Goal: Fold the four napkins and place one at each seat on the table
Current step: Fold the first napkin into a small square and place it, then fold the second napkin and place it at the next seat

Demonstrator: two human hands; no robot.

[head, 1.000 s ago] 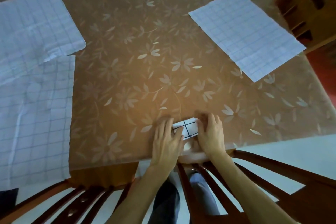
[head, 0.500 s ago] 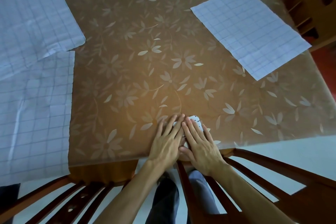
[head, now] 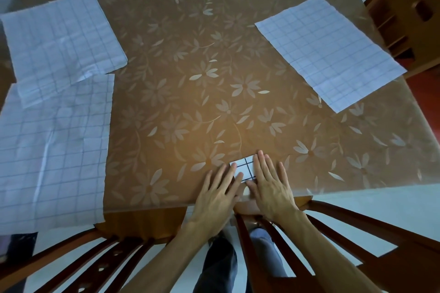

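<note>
A small folded white napkin with dark grid lines [head: 245,168] lies near the table's near edge. My left hand [head: 217,195] lies flat with its fingertips on the napkin's left side. My right hand [head: 271,184] lies flat along its right side, fingers spread. Both palms press down, and neither hand grips anything. Three unfolded grid napkins lie on the brown flowered table [head: 202,66]: one at the far left [head: 62,40], a larger one at the near left [head: 52,150] partly under it, and one at the far right [head: 331,52].
Two wooden chair backs stand at the near edge, one at the left [head: 78,257] and one at the right [head: 357,228]. Another wooden chair [head: 409,12] stands at the far right corner. My legs [head: 221,266] show below the table edge.
My hands, which overlapped on top of the folded napkin half a second ago, have slid apart to its two sides, uncovering its middle. The camera view has tilted slightly.
</note>
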